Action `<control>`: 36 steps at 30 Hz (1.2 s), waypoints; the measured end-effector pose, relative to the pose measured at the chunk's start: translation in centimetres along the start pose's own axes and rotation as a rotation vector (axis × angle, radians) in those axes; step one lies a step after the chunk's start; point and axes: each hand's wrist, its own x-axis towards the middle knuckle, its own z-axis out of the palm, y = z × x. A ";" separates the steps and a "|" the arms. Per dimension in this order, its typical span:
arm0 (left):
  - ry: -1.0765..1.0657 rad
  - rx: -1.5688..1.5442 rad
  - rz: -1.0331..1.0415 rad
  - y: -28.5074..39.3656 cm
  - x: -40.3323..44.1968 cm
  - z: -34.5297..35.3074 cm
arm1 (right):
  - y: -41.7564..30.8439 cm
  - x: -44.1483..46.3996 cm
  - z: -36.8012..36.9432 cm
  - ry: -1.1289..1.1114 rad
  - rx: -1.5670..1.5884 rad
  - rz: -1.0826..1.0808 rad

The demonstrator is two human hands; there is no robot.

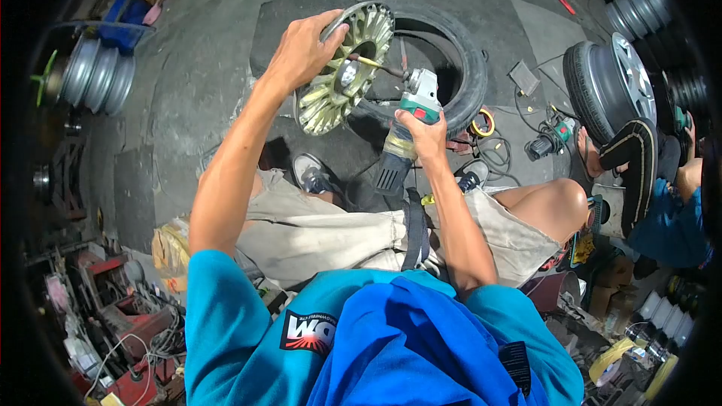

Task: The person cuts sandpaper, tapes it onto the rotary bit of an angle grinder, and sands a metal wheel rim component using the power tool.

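My left hand (304, 49) grips the upper rim of a many-spoked alloy wheel (320, 105), fingers curled over its edge. The wheel stands tilted, its yellowish, worn-looking spokes turned towards the right. In my right hand (423, 131) is a green and grey angle grinder (396, 154), its body slanting down to the left. From the grinder's head a thin shaft with a yellowish tip reaches left to the wheel's centre area; whether the tip touches the metal I cannot tell. Behind both lies a black tyre (470, 68) on the floor, partly covered by the wheel and grinder.
At right, another person's leg (635, 173) is beside a tyre-mounted wheel (628, 79). A second green power tool (553, 137) and cables lie on the floor. Silver rims (98, 75) stand at left, near red machinery (131, 323). A yellow tape roll (483, 123) rests beside the tyre.
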 end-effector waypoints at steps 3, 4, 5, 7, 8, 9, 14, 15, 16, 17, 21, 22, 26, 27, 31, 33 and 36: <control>0.005 0.001 0.003 -0.2 0.3 0.1 | 0.0 -0.2 -0.2 -0.057 0.020 0.009; 0.021 0.025 0.029 -0.5 0.3 0.2 | 0.2 -0.4 -0.2 -0.070 -0.020 -0.030; 0.020 0.024 0.028 -0.6 0.3 0.2 | -0.2 -0.9 -0.1 -0.070 -0.020 -0.029; 0.011 0.000 -0.028 -0.7 0.3 0.1 | -1.1 -2.0 0.2 -0.018 -0.265 -0.165; 0.009 0.000 -0.028 -0.9 0.4 0.0 | -1.5 -2.4 0.4 -0.013 -0.282 -0.148; 0.006 -0.001 -0.016 -1.1 0.3 0.1 | -1.0 -2.2 0.4 -0.010 -0.283 -0.145; -0.049 -0.013 -0.032 0.6 -0.5 -1.0 | -2.2 -1.6 1.0 -0.031 0.157 0.109; -0.072 -0.047 -0.049 0.9 -0.7 -1.3 | -1.4 -0.9 0.7 -0.029 0.160 0.106; -0.096 -0.081 -0.067 1.1 -0.9 -1.5 | 0.0 0.2 0.3 -0.001 0.128 0.093; -0.098 -0.078 -0.064 1.5 -1.2 -1.7 | 0.1 0.7 0.3 0.027 0.095 0.081; -0.121 -0.079 -0.119 1.7 -2.2 -2.1 | 0.9 0.4 0.5 0.035 0.121 0.110; -0.098 -0.065 -0.126 1.4 -2.3 -2.0 | 0.8 0.2 0.5 0.031 0.120 0.114; -0.057 -0.060 -0.125 0.8 -2.0 -2.1 | 0.4 -0.1 0.4 -0.054 0.071 0.098; -0.062 -0.062 -0.114 0.6 -1.9 -2.0 | 0.2 -0.2 0.2 -0.086 0.078 0.112; -0.062 -0.096 -0.037 0.2 -1.6 -1.6 | -0.2 -0.8 0.2 -0.034 -0.163 -0.059; -0.060 -0.093 -0.053 0.2 -1.4 -1.6 | 0.1 -1.0 0.0 -0.038 -0.129 -0.022; -0.122 -0.078 -0.178 -0.3 -1.0 -1.7 | -0.1 -1.3 0.1 -0.015 -0.228 -0.140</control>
